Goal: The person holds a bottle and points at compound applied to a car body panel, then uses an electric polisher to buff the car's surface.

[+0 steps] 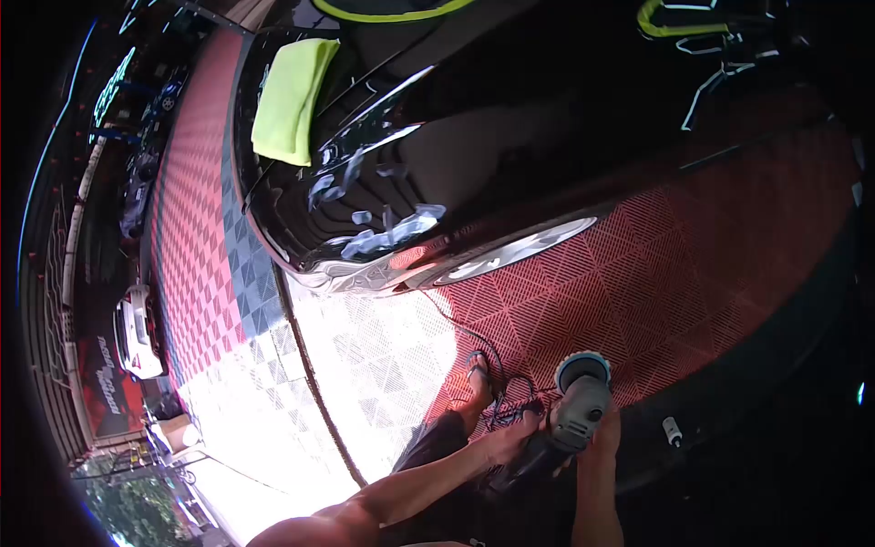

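Note:
An electric car polisher (581,410) with a round pad (583,368) is held low in front of my body, pad end pointing away from me. My left hand (518,438) is closed on the left side of the polisher, its fingers partly hidden in shadow. On the other side, my right hand (605,432) grips the polisher near its head, fingers mostly hidden behind the tool. A dark cord (497,360) runs across the floor and lies in loops by my foot (476,387). The pad is apart from the black car (510,137).
A folded yellow-green cloth (293,102) lies on the car's glossy bodywork. Below it show a wheel (524,248) and red floor tiles (629,283). A small white bottle (672,430) is to my right. Far left stands a white car (138,333); strong sunlight falls on the floor.

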